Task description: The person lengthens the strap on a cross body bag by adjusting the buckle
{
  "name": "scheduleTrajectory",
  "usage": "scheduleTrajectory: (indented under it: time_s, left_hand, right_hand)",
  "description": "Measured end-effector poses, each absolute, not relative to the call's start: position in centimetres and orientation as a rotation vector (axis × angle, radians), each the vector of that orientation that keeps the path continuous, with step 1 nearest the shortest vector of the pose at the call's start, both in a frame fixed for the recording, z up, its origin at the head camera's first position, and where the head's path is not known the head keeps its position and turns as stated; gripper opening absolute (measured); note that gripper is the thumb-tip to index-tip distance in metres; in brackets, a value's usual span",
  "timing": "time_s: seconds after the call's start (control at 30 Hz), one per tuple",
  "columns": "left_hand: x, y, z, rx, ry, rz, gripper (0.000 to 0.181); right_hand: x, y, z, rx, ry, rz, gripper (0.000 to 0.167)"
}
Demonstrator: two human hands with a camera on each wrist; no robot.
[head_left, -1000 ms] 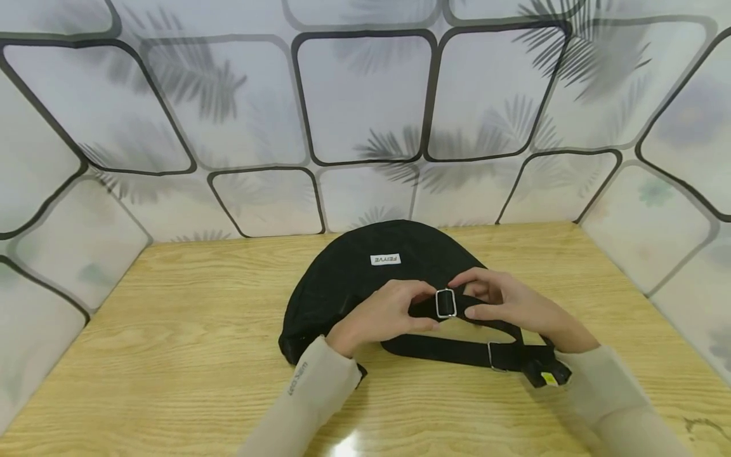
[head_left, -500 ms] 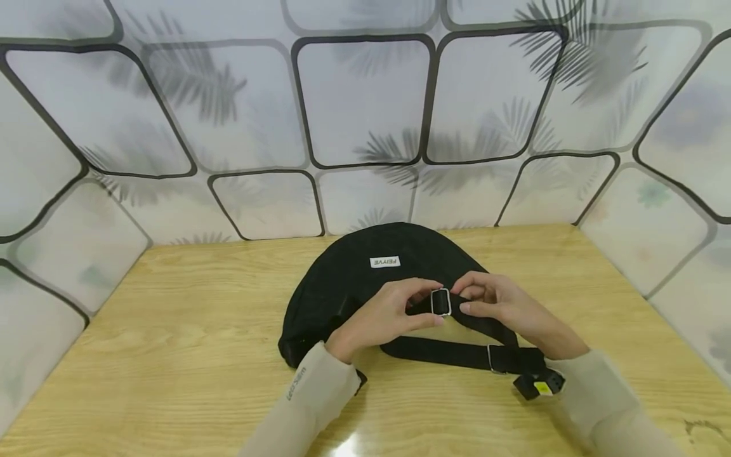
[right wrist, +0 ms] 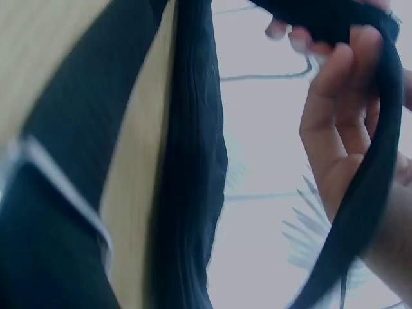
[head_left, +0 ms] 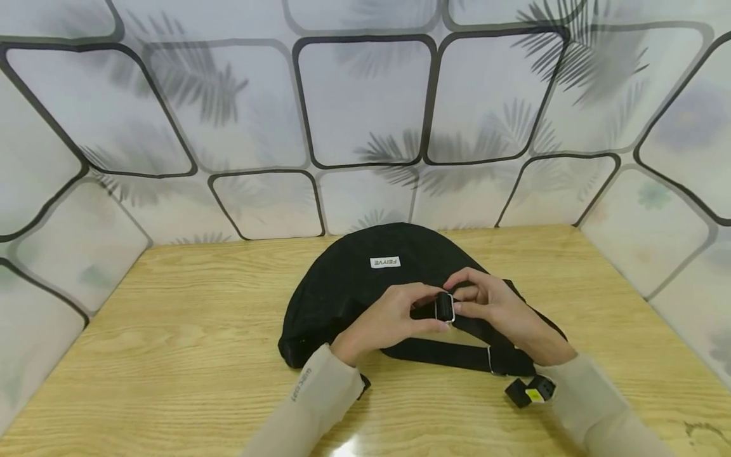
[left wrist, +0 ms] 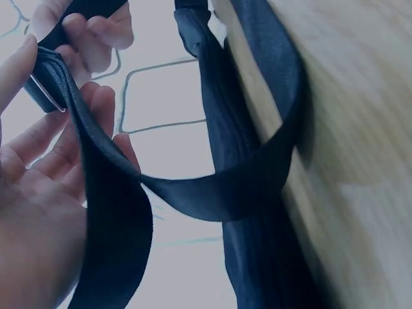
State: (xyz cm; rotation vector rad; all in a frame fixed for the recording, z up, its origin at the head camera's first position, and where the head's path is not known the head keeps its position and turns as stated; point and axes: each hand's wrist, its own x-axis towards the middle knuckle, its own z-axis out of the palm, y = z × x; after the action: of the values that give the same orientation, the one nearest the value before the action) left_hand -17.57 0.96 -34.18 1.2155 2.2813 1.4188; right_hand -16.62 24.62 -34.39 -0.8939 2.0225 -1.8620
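Observation:
A black half-moon waist bag [head_left: 342, 279] with a white label [head_left: 385, 262] lies on the table. Its black strap is raised in front of it, threaded through a silver rectangular slider buckle [head_left: 445, 308]. My left hand [head_left: 385, 317] pinches the strap at the slider's left side, thumb below and fingers above. From the right, my right hand [head_left: 493, 308] pinches the strap and slider edge between thumb and fingertips. In the left wrist view the strap [left wrist: 112, 212] hangs from the slider in a loop. The right wrist view shows the strap [right wrist: 370, 212] running down past my right palm.
A lower run of strap [head_left: 440, 353] with a second metal slider [head_left: 491, 360] lies on the table. A black plastic clip [head_left: 531, 391] with a yellow mark sits beside the right sleeve. Patterned fabric walls [head_left: 365, 101] enclose the wooden table [head_left: 188, 317].
The slider has turned more edge-on between my fingers. My right wrist has shifted left and slightly down, and the black clip has moved left and toward me. The bag stays in place.

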Motion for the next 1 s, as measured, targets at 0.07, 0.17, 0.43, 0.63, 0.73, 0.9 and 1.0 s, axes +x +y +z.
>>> scheduleTrajectory:
  time_s: [0.07,0.17,0.43,0.63,0.73,0.9,1.0]
  left_hand:
    - [-17.5,0.8,-33.9,1.231,2.299,1.405,0.042]
    - [-17.6,0.4,-33.6,1.235,2.297,1.422,0.041]
    - [-17.8,-0.2,-33.3,1.193,2.295,1.500,0.040]
    - [-17.7,0.1,-33.6,1.177,2.313,1.485,0.039]
    - [-17.6,0.1,-33.5,1.168,2.302,1.491,0.040]
    - [-17.7,0.3,-33.8,1.203,2.261,1.473,0.043]
    - [-17.7,0.3,-34.0,1.207,2.251,1.487,0.043]
  right_hand:
    - [-16.6,24.9,-34.1,-0.836,2.065,-1.813,0.019]
    - [-16.6,25.7,-33.7,-0.763,2.104,-1.710,0.018]
    - [-16.7,26.7,-33.8,-0.768,2.144,-1.617,0.008]
    - [-16.5,26.5,-34.1,-0.800,2.106,-1.720,0.013]
    - [-16.6,26.2,-34.3,-0.780,2.064,-1.758,0.022]
    - [-16.6,25.7,-34.8,-0.777,2.021,-1.805,0.031]
    - [-16.6,25.7,-35.0,-0.790,1.976,-1.870,0.030]
